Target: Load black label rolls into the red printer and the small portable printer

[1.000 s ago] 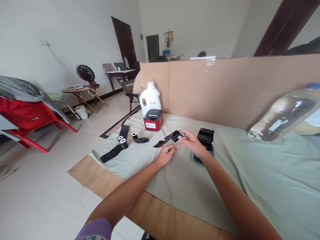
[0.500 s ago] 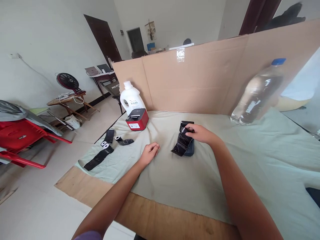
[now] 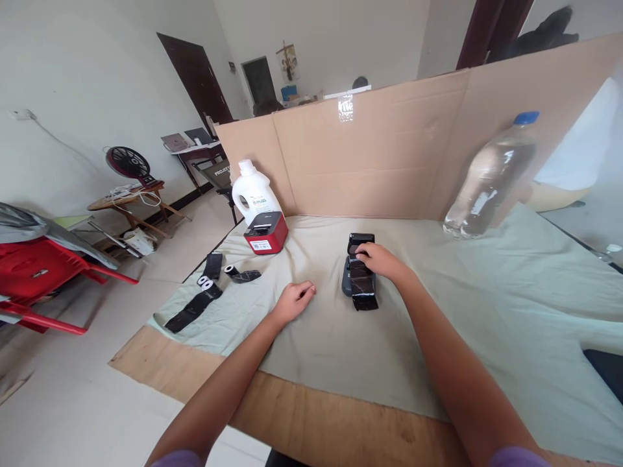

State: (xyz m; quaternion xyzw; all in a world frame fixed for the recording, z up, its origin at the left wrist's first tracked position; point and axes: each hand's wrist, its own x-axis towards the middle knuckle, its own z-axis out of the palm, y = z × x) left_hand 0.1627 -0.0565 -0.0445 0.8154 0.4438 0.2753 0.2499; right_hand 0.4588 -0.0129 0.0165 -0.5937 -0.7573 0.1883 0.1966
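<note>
My right hand (image 3: 377,258) is closed on a roll of black-printed paper (image 3: 363,285), at the upper end of its loose strip. The strip lies lengthwise over a dark handheld payment terminal (image 3: 346,279) and runs past its near end. At the far end of the terminal a black lid (image 3: 361,239) stands raised. My fingers hide the roll itself, so I cannot tell how it sits in the terminal. My left hand (image 3: 294,301) rests on the cloth to the left of the terminal, its fingers curled and nothing visible in them.
Several black-printed paper rolls (image 3: 195,306) lie partly unwound at the left. Behind them stand a red and black receipt printer (image 3: 267,233) and a white detergent jug (image 3: 256,192). A large water bottle (image 3: 491,178) leans at the right against the cardboard panel (image 3: 370,162) along the back.
My right hand has swung the paper strip from a leftward slant to lying straight along the terminal. The left hand stays in place. The whole view has shifted slightly.
</note>
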